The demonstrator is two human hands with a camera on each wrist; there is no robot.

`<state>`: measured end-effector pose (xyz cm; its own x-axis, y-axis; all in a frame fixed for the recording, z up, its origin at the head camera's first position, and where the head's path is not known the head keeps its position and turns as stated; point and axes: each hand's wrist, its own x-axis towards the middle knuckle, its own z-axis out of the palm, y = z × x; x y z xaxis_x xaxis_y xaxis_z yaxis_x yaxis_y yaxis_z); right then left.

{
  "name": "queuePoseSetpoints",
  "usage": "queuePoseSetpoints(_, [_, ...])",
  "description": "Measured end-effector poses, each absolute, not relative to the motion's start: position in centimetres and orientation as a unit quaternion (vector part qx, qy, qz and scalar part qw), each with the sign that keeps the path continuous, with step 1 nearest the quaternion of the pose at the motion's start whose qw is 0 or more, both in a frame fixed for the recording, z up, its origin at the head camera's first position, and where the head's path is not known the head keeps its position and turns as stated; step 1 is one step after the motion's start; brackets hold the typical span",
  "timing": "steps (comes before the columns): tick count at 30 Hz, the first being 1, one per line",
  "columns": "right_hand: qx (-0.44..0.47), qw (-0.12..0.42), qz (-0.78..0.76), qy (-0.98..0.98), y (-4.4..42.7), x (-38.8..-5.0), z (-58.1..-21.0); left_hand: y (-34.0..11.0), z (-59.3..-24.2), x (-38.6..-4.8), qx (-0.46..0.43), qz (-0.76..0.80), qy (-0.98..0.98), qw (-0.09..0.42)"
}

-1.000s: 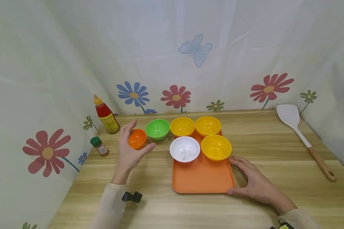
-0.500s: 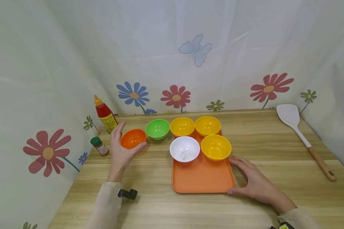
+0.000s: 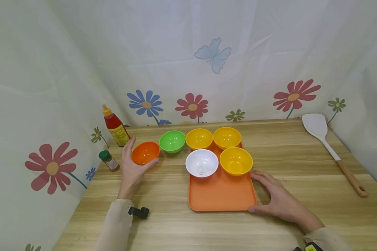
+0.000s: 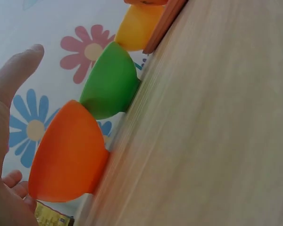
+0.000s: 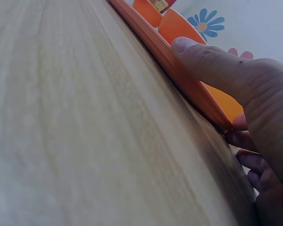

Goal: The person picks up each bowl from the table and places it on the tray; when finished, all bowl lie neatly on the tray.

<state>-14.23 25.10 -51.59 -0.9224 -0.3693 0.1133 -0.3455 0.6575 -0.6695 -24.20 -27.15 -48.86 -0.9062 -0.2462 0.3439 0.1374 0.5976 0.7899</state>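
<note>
On the table an orange bowl [image 3: 146, 152] stands at the left of the row, beside a green bowl [image 3: 172, 141]. My left hand [image 3: 132, 175] is spread around its left side. In the left wrist view the fingertips [image 4: 20, 187] meet the bowl's rim, while the thumb [image 4: 20, 69] is apart from it. An orange tray [image 3: 223, 196] bears a white bowl [image 3: 202, 162] and a yellow bowl [image 3: 236, 161]; two more yellow bowls [image 3: 199, 138] sit at its back edge. With relaxed fingers, my right hand [image 3: 279, 199] touches the tray's right edge, thumb at the front corner.
A red sauce bottle [image 3: 115, 127] with a yellow cap and a small green-capped jar [image 3: 109, 161] stand left of the left hand. At the far right lies a white spatula [image 3: 323, 141] with a wooden handle. A flowered curtain [image 3: 163, 55] hangs behind the table.
My left hand has shifted left around the orange bowl, and its fingers have come lower beside the rim. The bowls, the tray and my right hand stay put.
</note>
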Motion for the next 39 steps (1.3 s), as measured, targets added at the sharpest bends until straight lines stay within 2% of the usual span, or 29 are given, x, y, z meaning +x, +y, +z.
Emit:
queuePoseSetpoints(11, [-0.194, 0.02, -0.365, 0.91, 25.0, -14.3, -51.5, -27.9, -50.0, -24.5, 0.055, -0.468, -0.864, 0.176])
queuePoseSetpoints(23, [-0.194, 0.017, -0.361, 0.912, 25.1, -14.2, -51.6, -28.2, -50.7, -24.7, 0.048, -0.458, -0.871, 0.169])
queuePoseSetpoints(39, [-0.192, 0.021, -0.358, 0.913, 25.2, -14.2, -51.4, -28.3, -50.9, -24.6, 0.09, -0.489, -0.858, 0.13])
